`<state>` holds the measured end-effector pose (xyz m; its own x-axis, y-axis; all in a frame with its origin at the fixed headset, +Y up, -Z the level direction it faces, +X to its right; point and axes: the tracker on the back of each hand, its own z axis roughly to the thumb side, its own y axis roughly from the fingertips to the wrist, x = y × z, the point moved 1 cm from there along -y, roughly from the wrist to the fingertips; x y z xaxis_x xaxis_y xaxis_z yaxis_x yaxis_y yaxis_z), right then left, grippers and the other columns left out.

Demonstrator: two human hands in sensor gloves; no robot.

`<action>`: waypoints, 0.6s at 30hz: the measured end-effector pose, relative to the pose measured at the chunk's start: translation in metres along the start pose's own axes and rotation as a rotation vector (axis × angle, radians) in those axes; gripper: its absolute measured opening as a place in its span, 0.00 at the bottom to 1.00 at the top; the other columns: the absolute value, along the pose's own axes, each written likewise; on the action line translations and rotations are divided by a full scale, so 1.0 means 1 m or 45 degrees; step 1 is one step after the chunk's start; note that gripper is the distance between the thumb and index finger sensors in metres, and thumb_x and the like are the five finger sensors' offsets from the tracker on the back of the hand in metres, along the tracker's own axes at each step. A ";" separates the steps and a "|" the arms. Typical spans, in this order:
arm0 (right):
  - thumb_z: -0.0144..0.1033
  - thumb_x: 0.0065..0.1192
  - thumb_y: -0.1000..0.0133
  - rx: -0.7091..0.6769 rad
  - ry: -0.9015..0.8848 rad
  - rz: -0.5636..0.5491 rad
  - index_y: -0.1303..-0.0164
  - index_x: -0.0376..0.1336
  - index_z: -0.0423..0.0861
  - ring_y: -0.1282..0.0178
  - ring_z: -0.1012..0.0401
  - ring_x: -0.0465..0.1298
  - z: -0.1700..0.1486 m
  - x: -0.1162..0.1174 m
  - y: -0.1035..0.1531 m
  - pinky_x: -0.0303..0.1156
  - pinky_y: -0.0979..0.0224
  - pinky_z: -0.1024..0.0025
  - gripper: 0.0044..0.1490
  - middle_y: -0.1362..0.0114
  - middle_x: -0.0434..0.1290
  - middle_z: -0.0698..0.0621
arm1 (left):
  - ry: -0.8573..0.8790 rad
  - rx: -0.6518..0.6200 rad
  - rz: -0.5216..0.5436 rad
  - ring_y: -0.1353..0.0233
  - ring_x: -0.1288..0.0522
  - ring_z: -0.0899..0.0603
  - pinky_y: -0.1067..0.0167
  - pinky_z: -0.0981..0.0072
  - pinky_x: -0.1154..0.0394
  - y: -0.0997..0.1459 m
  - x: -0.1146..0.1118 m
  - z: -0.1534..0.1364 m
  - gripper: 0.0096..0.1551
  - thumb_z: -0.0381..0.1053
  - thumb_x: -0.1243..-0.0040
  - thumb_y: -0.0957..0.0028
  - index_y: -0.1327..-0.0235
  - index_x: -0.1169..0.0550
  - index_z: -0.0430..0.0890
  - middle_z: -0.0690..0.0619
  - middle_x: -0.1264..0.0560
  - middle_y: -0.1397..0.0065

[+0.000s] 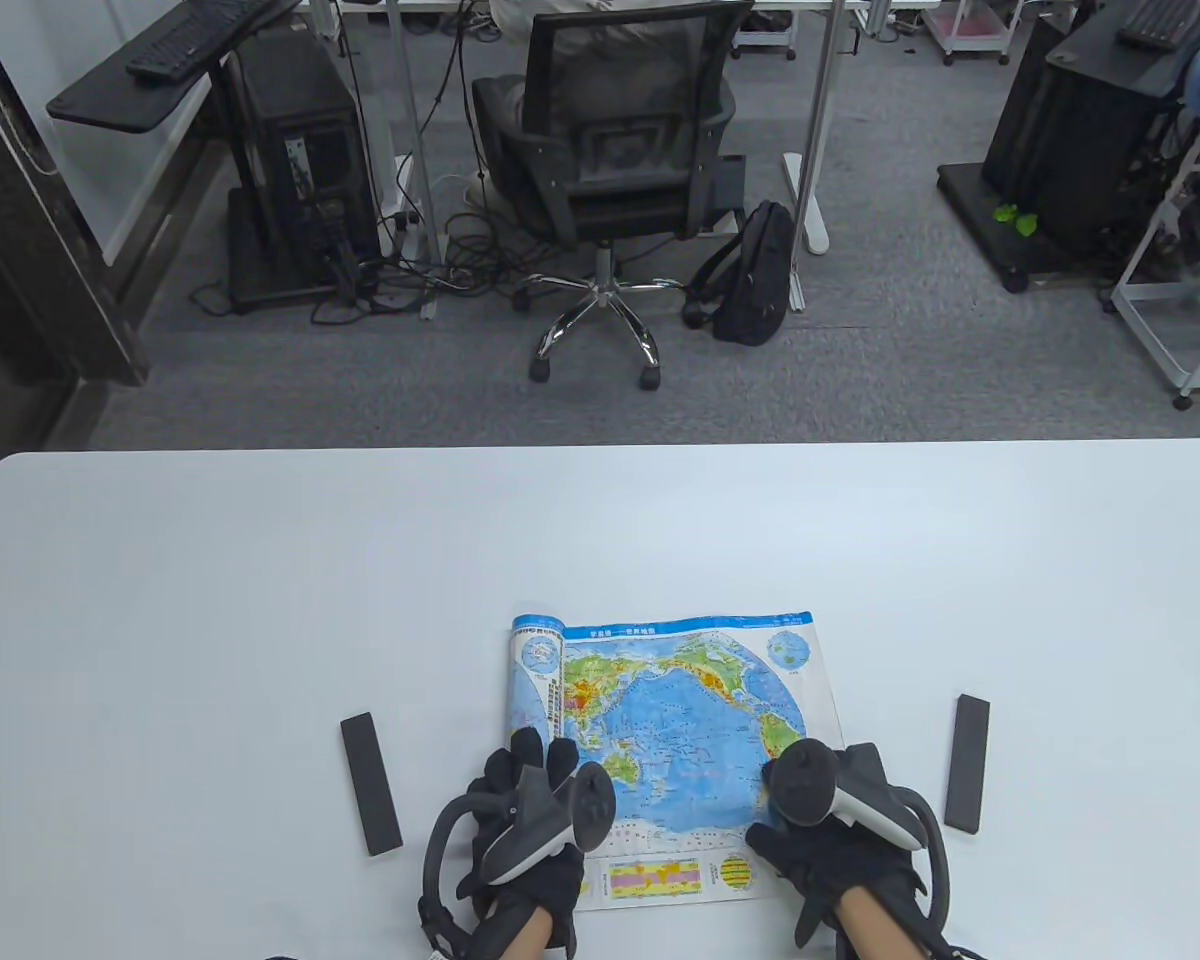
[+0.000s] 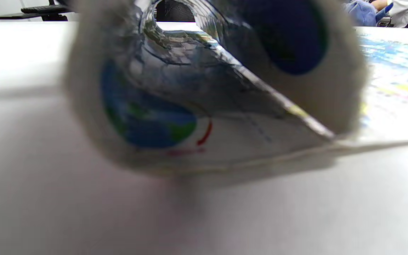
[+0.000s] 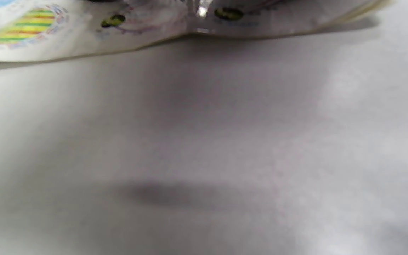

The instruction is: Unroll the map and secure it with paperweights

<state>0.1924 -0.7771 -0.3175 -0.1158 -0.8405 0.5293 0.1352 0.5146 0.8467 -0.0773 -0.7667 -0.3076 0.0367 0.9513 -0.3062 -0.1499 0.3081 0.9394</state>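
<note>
1. A map (image 1: 675, 725) is lying partly unrolled on the white table (image 1: 210, 600), its left edge still curling in a roll.
2. The left hand (image 1: 525, 800) is resting on that roll.
3. The right hand (image 1: 825, 820) is pressing the map's right edge.
4. Two dark paperweights are lying flat: one (image 1: 370, 783) left of the map, one (image 1: 967, 763) right.

Gloves: black fabric covering the left hand (image 1: 525, 830) and right hand (image 1: 840, 850), fingers included.
Trackers: grey-white body, dark rounded head, dark ring loop; one on the back of each hand.
Wrists: bare skin visible below each glove cuff.
</note>
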 end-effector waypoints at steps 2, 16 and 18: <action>0.51 0.47 0.35 0.010 -0.023 -0.003 0.21 0.35 0.45 0.30 0.24 0.31 -0.004 -0.001 -0.001 0.29 0.38 0.26 0.43 0.25 0.30 0.20 | 0.066 -0.080 0.032 0.22 0.59 0.26 0.30 0.33 0.50 0.001 0.003 -0.003 0.42 0.51 0.48 0.41 0.22 0.57 0.52 0.38 0.65 0.20; 0.50 0.47 0.35 0.064 -0.155 -0.017 0.21 0.38 0.45 0.30 0.25 0.31 -0.029 -0.008 0.001 0.29 0.38 0.26 0.41 0.25 0.30 0.21 | -0.022 -0.168 0.047 0.20 0.61 0.34 0.29 0.37 0.57 0.005 0.013 -0.009 0.32 0.41 0.50 0.43 0.23 0.38 0.54 0.48 0.53 0.16; 0.50 0.47 0.35 0.073 -0.160 -0.016 0.21 0.38 0.45 0.30 0.25 0.31 -0.031 -0.009 0.002 0.29 0.38 0.26 0.40 0.25 0.30 0.20 | -0.010 -0.122 0.035 0.20 0.60 0.33 0.29 0.36 0.57 0.006 0.014 -0.015 0.32 0.43 0.51 0.42 0.22 0.40 0.54 0.48 0.53 0.15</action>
<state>0.2241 -0.7743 -0.3222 -0.2398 -0.8210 0.5180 0.0772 0.5158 0.8532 -0.0924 -0.7518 -0.3090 0.0390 0.9596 -0.2786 -0.2447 0.2794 0.9285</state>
